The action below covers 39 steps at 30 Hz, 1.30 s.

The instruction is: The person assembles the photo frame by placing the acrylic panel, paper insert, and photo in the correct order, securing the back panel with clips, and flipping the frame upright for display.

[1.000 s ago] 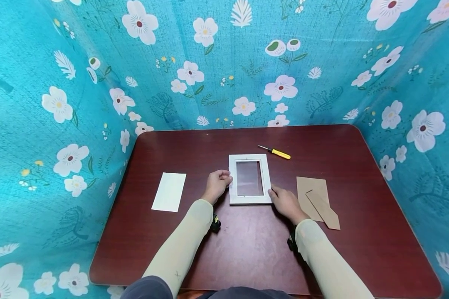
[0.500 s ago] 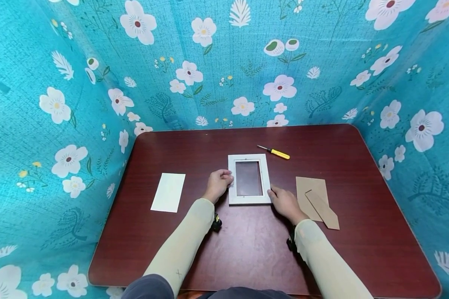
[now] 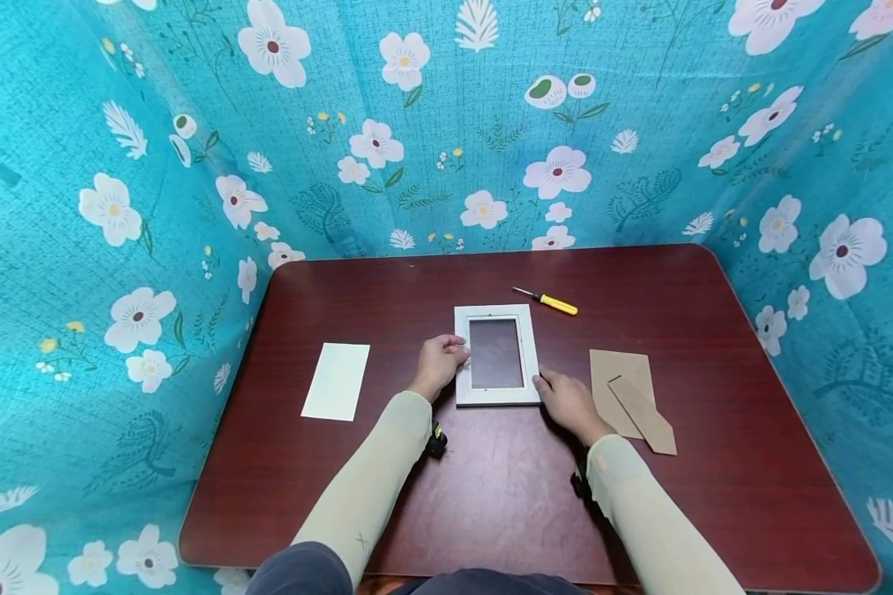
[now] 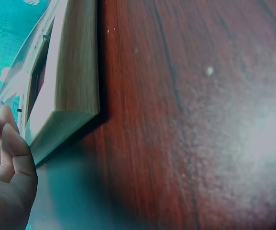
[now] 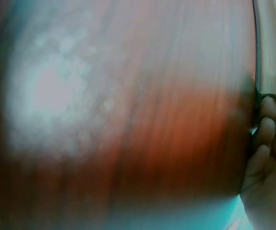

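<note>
A white picture frame lies face down or face up, I cannot tell which, on the dark red table. My left hand is at its left side, thumb and fingertips over the border. In the left wrist view that hand pinches the edge of a clear sheet, which stands tilted above the frame. My right hand grips the frame near its lower right corner. The right wrist view has its fingers curled against the frame's side.
A yellow-handled screwdriver lies behind the frame. To the right are a brown backing board and a narrower brown piece overlapping it. A white sheet of paper lies at left. Flowered curtains border the table.
My left hand has shifted slightly right, further over the frame's border. The pale reflection within the frame's opening has faded. My right hand and the frame stay nearly where they were.
</note>
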Available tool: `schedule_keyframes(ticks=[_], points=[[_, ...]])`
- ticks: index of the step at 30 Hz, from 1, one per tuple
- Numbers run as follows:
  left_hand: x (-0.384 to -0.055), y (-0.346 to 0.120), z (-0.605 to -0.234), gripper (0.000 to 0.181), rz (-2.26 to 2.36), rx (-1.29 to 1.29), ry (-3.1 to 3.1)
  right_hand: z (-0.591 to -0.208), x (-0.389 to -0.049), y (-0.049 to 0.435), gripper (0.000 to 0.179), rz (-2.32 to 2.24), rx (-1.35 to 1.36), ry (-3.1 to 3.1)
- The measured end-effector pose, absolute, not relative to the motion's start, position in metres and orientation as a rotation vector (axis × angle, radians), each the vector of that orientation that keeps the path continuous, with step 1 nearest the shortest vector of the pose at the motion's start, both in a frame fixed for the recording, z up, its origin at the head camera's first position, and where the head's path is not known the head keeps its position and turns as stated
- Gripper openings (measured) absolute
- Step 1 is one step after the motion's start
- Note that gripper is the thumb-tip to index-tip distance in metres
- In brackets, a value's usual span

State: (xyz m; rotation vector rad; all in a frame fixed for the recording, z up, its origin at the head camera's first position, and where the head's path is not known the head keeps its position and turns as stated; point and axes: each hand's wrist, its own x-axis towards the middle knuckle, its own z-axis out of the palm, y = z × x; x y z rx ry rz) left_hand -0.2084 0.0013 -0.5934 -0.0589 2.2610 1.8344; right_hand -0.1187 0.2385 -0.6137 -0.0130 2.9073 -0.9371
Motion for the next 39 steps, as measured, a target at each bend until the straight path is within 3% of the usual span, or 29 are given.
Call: schedule_keyframes(ticks=[13, 39], points=[[-0.2077, 0.0044, -0.5944, 0.020, 1.802, -0.035, 2.287, -0.6170, -0.1195, 0.2386, 0.047, -0.920, -0.004, 2.912], [-0.2074, 0.0070, -0.5922, 0.020, 1.313, 0.188, 2.662, -0.6149, -0.1195, 0.2388, 0.048, -0.941, 0.028, 2.898]])
